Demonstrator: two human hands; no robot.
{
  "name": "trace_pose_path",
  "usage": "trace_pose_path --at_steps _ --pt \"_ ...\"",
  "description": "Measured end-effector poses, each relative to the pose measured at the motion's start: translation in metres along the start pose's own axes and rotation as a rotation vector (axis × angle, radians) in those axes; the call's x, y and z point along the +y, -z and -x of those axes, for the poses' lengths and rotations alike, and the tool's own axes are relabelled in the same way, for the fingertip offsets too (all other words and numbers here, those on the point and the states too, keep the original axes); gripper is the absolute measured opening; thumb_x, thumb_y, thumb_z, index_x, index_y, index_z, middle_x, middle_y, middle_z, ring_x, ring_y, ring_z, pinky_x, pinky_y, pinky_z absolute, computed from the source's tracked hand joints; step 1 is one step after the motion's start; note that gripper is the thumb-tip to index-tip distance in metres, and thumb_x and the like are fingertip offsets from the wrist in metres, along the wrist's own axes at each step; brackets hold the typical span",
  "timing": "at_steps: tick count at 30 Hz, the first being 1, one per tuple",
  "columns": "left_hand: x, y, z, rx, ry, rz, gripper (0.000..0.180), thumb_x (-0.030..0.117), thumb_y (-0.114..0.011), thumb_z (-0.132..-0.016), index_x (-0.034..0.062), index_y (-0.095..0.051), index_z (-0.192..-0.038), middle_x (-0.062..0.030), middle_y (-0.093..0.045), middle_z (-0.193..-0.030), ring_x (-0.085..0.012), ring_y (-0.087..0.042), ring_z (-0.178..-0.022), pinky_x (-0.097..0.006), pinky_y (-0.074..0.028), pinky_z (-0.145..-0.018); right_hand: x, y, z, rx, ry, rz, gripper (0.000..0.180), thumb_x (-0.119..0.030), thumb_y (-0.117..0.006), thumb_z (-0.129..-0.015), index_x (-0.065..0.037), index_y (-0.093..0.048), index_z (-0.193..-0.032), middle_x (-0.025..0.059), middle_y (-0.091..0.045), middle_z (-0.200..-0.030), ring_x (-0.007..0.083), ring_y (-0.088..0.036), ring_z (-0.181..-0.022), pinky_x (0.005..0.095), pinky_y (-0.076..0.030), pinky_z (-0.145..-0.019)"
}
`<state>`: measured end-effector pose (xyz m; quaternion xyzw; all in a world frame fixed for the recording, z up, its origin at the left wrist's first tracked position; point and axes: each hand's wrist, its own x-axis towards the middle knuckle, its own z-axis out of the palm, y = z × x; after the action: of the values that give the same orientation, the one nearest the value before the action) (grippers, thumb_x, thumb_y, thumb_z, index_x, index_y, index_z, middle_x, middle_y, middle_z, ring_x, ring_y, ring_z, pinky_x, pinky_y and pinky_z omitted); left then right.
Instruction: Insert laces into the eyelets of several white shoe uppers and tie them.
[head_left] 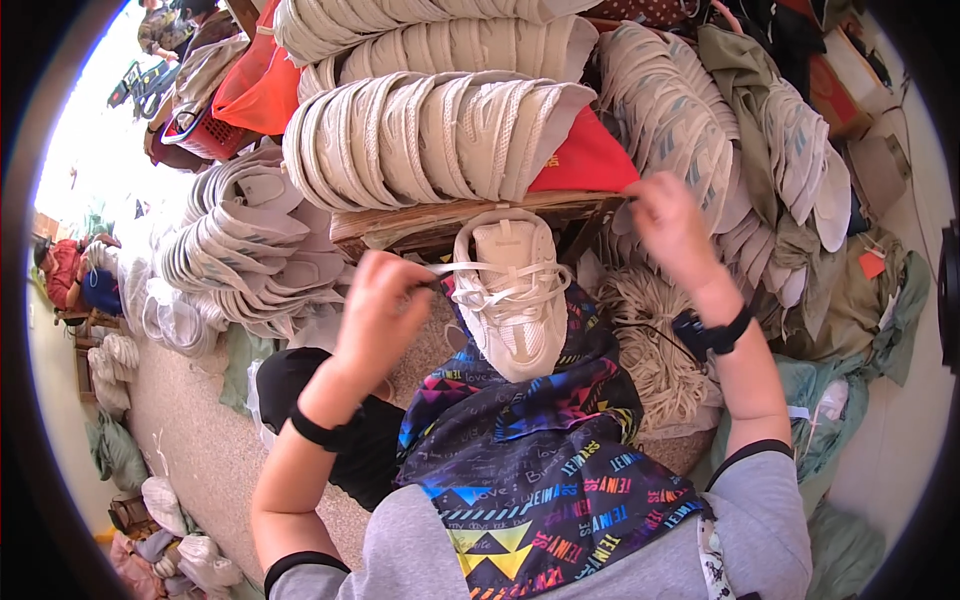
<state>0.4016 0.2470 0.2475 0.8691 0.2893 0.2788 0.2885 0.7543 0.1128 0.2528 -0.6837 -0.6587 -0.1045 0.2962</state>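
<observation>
An off-white sneaker [522,345] rests toe toward me on my dark, colourfully printed apron [540,450], its heel by the edge of a wooden bench [385,227]. White shoelace [490,268] crosses its tongue and stretches out to the left. My left hand [385,305] is closed on that lace, left of the shoe; a small dark thing shows at its fingers, too unclear to name. To the right of the shoe, my right hand [668,222] is raised and slightly blurred, fingers curled together. Whatever it may hold cannot be made out.
Rows of nested beige shoe uppers [430,140] lie on the bench over a red cloth [585,155]. More uppers stack at left [240,240] and right [670,110]. A bundle of loose laces [655,350] hangs beside my right knee. Another person [75,270] sits far left.
</observation>
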Motion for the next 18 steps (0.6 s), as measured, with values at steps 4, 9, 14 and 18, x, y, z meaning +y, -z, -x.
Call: trace_pose_path --at_steps 4,9,14,18 --pt "0.003 -0.036 0.017 -0.188 -0.062 0.02 0.02 0.005 -0.07 -0.076 0.0079 -0.065 -0.095 -0.0119 -0.052 -0.095 -0.03 -0.056 -0.086 -0.038 -0.049 -0.074 -0.081 -0.027 -0.01 -0.166 0.109 -0.282 0.013 -0.008 -0.066 -0.077 -0.008 -0.062 -0.09 0.0106 -0.053 -0.089 0.0305 -0.058 -0.085 0.0391 -0.049 -0.072" --pt "-0.002 -0.044 0.015 -0.267 -0.085 -0.065 0.011 0.007 -0.068 -0.078 0.0065 -0.062 -0.088 -0.012 -0.052 -0.092 -0.0319 -0.056 -0.085 -0.039 -0.049 -0.074 -0.094 -0.054 0.002 -0.223 0.197 -0.177 0.017 -0.011 -0.065 -0.078 -0.004 -0.054 -0.088 0.0125 -0.051 -0.091 0.0313 -0.057 -0.087 0.0402 -0.05 -0.073" --pt "0.009 -0.033 0.003 -0.23 -0.241 -0.004 0.007 0.006 -0.065 -0.081 0.0052 -0.062 -0.087 -0.0119 -0.051 -0.089 -0.0313 -0.056 -0.079 -0.038 -0.048 -0.069 -0.091 -0.038 0.005 -0.252 0.152 -0.171 0.012 -0.009 -0.062 -0.08 -0.004 -0.052 -0.085 0.0128 -0.05 -0.089 0.0319 -0.057 -0.084 0.0413 -0.049 -0.071" --pt "0.011 -0.042 -0.006 -0.169 -0.274 -0.023 0.008 0.005 -0.065 -0.081 0.0045 -0.061 -0.088 -0.0122 -0.051 -0.089 -0.0312 -0.056 -0.077 -0.039 -0.048 -0.067 -0.074 -0.016 0.007 -0.117 0.098 -0.027 0.01 -0.006 -0.061 -0.08 -0.005 -0.052 -0.084 0.012 -0.047 -0.084 0.0313 -0.057 -0.079 0.0402 -0.048 -0.066"
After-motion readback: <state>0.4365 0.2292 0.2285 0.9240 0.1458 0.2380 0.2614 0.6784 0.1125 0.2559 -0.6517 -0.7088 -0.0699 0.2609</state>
